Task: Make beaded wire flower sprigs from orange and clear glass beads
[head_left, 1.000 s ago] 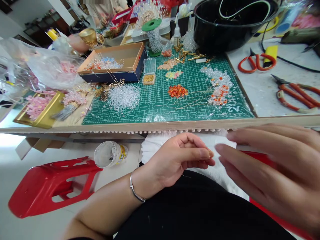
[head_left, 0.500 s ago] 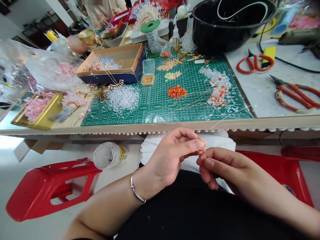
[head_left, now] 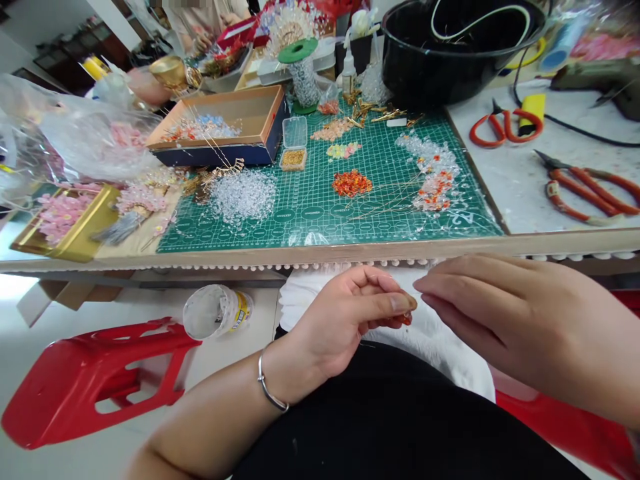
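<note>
Above my lap, my left hand [head_left: 345, 317] is closed in a pinch on a small orange beaded piece [head_left: 407, 319]. A fine wire [head_left: 367, 344] shows faintly below that palm. Close by on the right is my right hand [head_left: 515, 327], its back turned up and its fingertips pressed together just beside the beaded piece. Whatever those fingertips may hold is hidden. On the green cutting mat [head_left: 300, 230] beyond my hands lie a pile of orange beads [head_left: 352, 183], a mound of clear beads [head_left: 243, 197] and a cluster of clear and orange beaded pieces [head_left: 435, 180] with thin wire stems.
Red-handled pliers [head_left: 585, 187] and red-handled snips [head_left: 505, 127] lie at the right. A black basin [head_left: 460, 60], a wire spool [head_left: 303, 77] and an open box [head_left: 220, 127] stand behind. Red stools [head_left: 55, 393] flank my lap. Another person [head_left: 207, 27] is at the back left.
My right hand has risen and turned its back upward, and its fingers are now straighter. My left hand keeps its pinch on the beaded piece, which has tilted a little lower.
</note>
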Tool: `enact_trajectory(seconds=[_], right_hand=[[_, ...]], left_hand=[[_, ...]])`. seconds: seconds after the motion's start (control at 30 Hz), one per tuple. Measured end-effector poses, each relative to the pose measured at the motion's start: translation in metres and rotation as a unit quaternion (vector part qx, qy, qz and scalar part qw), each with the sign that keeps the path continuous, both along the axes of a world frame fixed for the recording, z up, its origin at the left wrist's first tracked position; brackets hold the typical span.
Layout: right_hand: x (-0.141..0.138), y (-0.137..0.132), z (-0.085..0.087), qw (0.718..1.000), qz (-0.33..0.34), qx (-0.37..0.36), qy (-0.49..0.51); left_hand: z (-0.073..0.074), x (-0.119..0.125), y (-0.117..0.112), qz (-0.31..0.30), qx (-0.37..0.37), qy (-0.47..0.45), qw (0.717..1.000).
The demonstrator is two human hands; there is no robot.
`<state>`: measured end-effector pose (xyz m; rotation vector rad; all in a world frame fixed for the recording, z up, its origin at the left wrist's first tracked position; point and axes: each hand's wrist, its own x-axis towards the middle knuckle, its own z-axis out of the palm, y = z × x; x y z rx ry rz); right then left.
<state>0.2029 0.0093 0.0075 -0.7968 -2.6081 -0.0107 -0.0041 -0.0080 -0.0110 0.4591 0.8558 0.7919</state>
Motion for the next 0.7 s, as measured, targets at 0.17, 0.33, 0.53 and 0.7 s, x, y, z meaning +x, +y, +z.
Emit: enact_trajectory(seconds=[0.17,0.33,0.53,0.7], right_hand=[[-0.009,0.000,-0.002,0.992,-0.052,-0.100,0.051],[-0.011,0.003,-0.006,0.992,-0.056,-0.092,0.069],[-0.009,0.016,-0.015,0.997,-0.057,0.024,0.036],[-0.012,0.021,-0.021,0.990,-0.086,0.101,0.039]], left_hand=[[0.001,-0.002,0.000,-0.011,0.002,0.004,1.000],[0.002,0.000,0.000,-0.018,-0.007,0.000,1.000],[0.001,0.002,-0.001,-0.026,-0.005,0.002,1.000],[0.000,0.001,0.001,-0.031,-0.007,0.009,0.999]])
